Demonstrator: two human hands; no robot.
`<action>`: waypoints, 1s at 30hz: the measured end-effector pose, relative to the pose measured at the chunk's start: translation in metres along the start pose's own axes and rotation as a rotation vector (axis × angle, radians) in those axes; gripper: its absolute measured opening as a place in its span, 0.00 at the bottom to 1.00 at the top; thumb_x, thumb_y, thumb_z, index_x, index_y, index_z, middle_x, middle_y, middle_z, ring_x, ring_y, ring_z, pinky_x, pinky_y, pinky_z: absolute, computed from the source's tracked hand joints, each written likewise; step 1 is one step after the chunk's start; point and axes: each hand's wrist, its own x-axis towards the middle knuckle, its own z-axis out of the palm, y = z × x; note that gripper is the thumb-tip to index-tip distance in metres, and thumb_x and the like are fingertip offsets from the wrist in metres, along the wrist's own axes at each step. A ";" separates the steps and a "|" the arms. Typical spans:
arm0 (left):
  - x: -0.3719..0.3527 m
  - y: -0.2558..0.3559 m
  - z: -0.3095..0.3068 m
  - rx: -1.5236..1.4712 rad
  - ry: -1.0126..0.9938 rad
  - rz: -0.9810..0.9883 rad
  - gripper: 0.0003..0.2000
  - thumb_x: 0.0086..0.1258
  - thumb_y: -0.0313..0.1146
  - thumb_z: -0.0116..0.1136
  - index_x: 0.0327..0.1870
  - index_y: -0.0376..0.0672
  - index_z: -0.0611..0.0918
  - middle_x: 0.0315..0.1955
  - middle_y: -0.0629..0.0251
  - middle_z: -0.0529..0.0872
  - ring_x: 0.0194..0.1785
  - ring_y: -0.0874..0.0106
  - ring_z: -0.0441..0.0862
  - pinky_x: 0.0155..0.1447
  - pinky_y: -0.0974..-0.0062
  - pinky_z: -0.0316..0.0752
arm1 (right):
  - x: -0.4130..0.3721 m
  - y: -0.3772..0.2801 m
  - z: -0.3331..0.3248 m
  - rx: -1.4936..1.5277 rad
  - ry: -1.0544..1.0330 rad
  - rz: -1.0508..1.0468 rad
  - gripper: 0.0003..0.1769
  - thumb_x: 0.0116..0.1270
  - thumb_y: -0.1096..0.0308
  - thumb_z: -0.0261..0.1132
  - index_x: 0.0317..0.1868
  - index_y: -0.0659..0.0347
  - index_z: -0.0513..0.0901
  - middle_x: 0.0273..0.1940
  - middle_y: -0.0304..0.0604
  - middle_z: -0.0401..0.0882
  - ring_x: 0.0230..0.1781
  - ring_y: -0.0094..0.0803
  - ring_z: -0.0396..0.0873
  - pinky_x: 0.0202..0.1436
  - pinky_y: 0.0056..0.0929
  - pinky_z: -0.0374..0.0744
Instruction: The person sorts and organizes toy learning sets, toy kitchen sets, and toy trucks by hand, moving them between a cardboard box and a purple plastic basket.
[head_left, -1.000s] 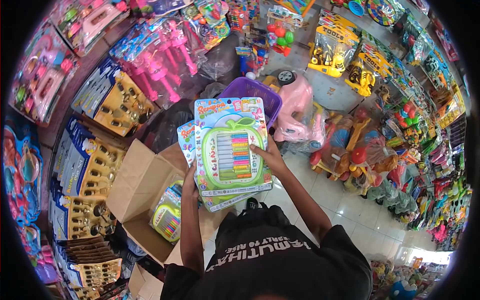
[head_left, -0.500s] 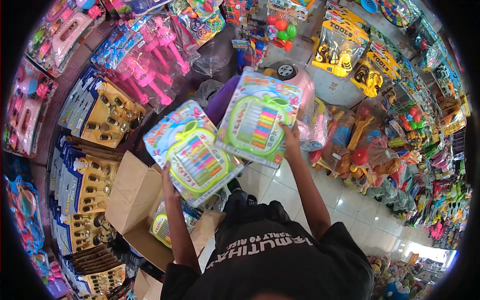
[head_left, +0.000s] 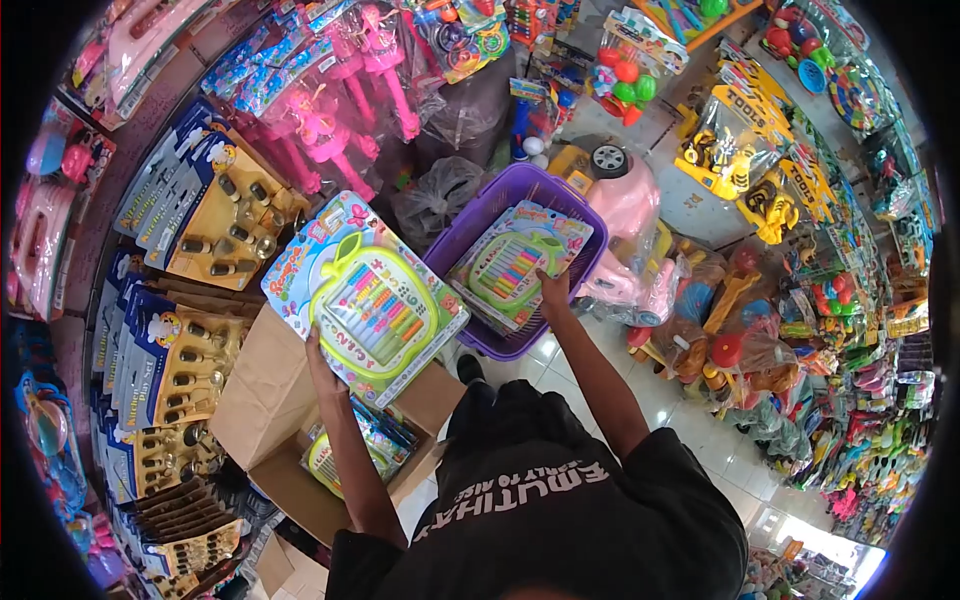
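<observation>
My left hand (head_left: 320,362) grips the lower edge of a carded toy abacus (head_left: 370,305) with a green apple-shaped frame and rows of coloured beads. It is held above an open cardboard box (head_left: 262,385), tilted. A second carded toy abacus (head_left: 508,262) lies inside a purple plastic basket (head_left: 515,178), and my right hand (head_left: 554,292) is closed on its right edge. More of the same packs (head_left: 345,455) sit in the cardboard box, partly hidden by my left arm.
Kitchen play sets (head_left: 230,215) line the rack on the left. Pink doll packs (head_left: 330,120) hang behind. A pink ride-on toy car (head_left: 625,195) stands beyond the basket. Yellow tool sets (head_left: 728,150) and bagged toys (head_left: 715,310) fill the right side, above a tiled floor (head_left: 690,420).
My right hand has lowered its pack into the purple basket, which now shows more fully. The pack in my left hand has shifted slightly left.
</observation>
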 end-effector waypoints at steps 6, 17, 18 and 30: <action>0.008 -0.002 0.010 0.033 0.016 0.002 0.22 0.67 0.44 0.50 0.55 0.37 0.71 0.46 0.58 0.80 0.46 0.67 0.81 0.50 0.68 0.77 | 0.047 0.120 -0.008 -0.056 0.224 0.282 0.38 0.56 0.83 0.61 0.65 0.61 0.52 0.54 0.51 0.70 0.50 0.42 0.74 0.49 0.43 0.77; 0.015 -0.019 0.039 0.016 0.026 0.032 0.24 0.66 0.44 0.52 0.58 0.37 0.69 0.48 0.56 0.79 0.47 0.65 0.80 0.51 0.67 0.76 | 0.022 0.065 0.010 -0.961 -0.075 0.074 0.54 0.43 0.66 0.74 0.68 0.63 0.50 0.64 0.61 0.55 0.63 0.53 0.59 0.65 0.44 0.62; 0.016 -0.023 0.036 0.017 0.033 0.032 0.24 0.66 0.44 0.52 0.58 0.37 0.69 0.48 0.56 0.79 0.47 0.65 0.80 0.51 0.67 0.76 | 0.024 0.050 0.015 -0.962 -0.080 0.079 0.54 0.43 0.66 0.74 0.68 0.63 0.50 0.64 0.61 0.55 0.63 0.53 0.59 0.65 0.44 0.62; 0.022 -0.057 0.052 -0.005 -0.017 -0.006 0.23 0.66 0.39 0.53 0.58 0.36 0.67 0.48 0.56 0.79 0.47 0.67 0.80 0.50 0.67 0.78 | 0.041 0.045 0.003 -1.718 -0.634 -0.402 0.32 0.58 0.47 0.63 0.62 0.45 0.68 0.69 0.59 0.48 0.67 0.63 0.50 0.59 0.67 0.60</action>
